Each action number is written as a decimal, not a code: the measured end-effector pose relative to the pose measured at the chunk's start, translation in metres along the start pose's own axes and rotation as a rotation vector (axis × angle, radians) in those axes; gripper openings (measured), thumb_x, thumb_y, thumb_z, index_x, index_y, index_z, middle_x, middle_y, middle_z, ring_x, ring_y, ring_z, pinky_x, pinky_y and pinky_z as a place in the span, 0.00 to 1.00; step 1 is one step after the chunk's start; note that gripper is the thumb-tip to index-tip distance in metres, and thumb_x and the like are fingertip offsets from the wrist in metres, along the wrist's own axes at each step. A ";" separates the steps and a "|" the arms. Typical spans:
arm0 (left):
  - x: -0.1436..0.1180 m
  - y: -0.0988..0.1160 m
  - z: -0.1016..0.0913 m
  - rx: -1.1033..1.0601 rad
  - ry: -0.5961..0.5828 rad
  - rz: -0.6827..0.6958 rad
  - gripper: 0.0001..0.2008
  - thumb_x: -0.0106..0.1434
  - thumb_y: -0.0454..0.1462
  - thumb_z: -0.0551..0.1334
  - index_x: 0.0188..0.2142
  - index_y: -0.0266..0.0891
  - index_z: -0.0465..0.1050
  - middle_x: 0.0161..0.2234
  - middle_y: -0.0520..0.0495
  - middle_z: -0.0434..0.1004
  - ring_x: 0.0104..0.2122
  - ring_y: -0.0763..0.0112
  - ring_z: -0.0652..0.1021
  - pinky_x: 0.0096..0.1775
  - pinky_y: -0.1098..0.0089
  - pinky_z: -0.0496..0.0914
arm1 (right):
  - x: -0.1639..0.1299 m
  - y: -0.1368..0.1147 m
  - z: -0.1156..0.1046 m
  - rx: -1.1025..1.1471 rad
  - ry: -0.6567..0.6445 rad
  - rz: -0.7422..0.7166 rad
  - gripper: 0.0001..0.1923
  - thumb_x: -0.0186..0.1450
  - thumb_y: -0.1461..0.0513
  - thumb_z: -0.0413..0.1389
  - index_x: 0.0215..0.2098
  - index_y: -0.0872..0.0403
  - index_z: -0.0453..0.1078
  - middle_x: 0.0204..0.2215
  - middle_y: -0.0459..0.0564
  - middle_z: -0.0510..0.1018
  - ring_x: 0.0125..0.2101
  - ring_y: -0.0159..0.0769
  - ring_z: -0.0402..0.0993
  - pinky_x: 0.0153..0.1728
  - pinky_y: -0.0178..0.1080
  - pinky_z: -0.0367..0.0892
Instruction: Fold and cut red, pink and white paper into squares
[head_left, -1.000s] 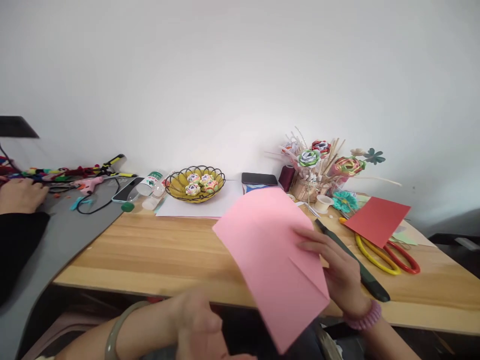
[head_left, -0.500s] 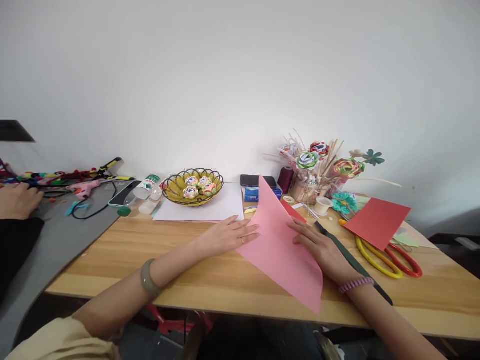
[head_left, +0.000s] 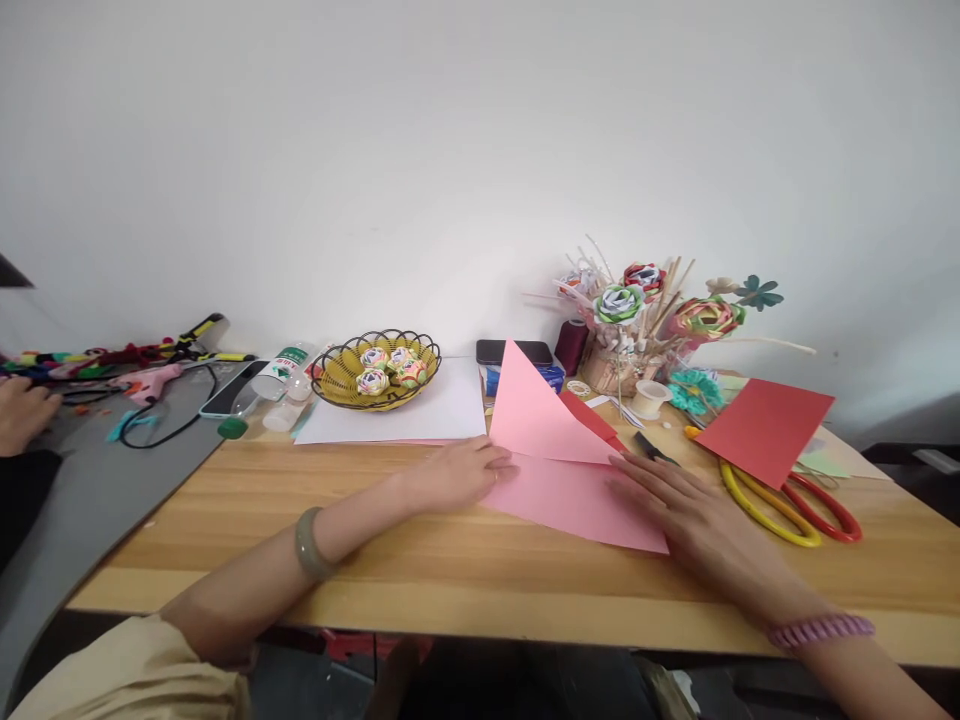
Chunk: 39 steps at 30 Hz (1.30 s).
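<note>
A sheet of pink paper [head_left: 564,497] lies on the table in front of me, with a crease running across it. Its upper part stands up as a pointed flap, while the lower part lies towards the table's front edge. My left hand [head_left: 459,472] is closed on the paper's left edge near the crease; the thumb is hidden. Across the right end of the crease, my right hand [head_left: 679,505] rests with its fingers stretched out, slightly blurred.
Behind the paper are a yellow basket [head_left: 337,381] of paper flowers, white sheets [head_left: 459,412] and a blue box [head_left: 531,379]. To the right lie red paper [head_left: 772,432] and scissors with yellow and red handles [head_left: 772,530]. Another person's hand [head_left: 26,410] is at the far left.
The lower part of the pink paper has flattened and a crease now shows across it. My right hand has moved right and its fingers have stretched out. My left hand stays at the left edge.
</note>
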<state>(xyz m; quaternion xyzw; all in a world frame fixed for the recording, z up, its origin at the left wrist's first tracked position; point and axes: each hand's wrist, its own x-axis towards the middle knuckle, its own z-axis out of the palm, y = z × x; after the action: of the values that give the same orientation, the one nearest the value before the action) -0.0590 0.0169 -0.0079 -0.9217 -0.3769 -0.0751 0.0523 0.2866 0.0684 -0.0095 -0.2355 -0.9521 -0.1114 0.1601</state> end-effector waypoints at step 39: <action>-0.020 0.034 -0.030 -0.938 -0.076 -0.556 0.05 0.54 0.36 0.61 0.27 0.36 0.74 0.27 0.52 0.75 0.27 0.72 0.73 0.28 0.76 0.63 | -0.009 -0.036 -0.004 0.517 -0.029 0.703 0.20 0.64 0.46 0.47 0.27 0.51 0.69 0.21 0.47 0.75 0.21 0.37 0.70 0.21 0.38 0.65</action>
<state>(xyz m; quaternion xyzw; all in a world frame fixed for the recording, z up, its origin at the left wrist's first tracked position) -0.0525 -0.0258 0.0163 -0.7137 -0.5341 -0.2129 -0.4000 0.2777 0.0321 -0.0139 -0.4989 -0.8128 0.1952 0.2288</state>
